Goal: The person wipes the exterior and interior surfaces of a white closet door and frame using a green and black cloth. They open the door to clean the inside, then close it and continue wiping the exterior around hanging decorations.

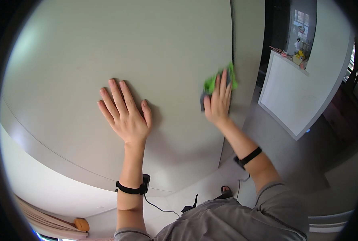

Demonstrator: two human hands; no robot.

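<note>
A broad, smooth greyish-beige door panel [167,48] fills the middle and left. My left hand [128,120] lies flat against it, fingers spread and holding nothing. Farther right, near the panel's right edge, my right hand [218,105] presses a green and grey cloth [209,85] to the surface. Its fingers lie stretched over the cloth, hiding part of it. Green folds stick out past the fingertips, and a grey part shows beside the thumb. The right hand and the cloth are slightly blurred.
Beyond the panel's right edge stands a white low partition [283,86] with small yellow and pink items [299,57] on top. A beige curtain [46,215] hangs at lower left. Thin cables run from the black bands [131,189] on my forearms. A sandalled foot [226,190] shows below.
</note>
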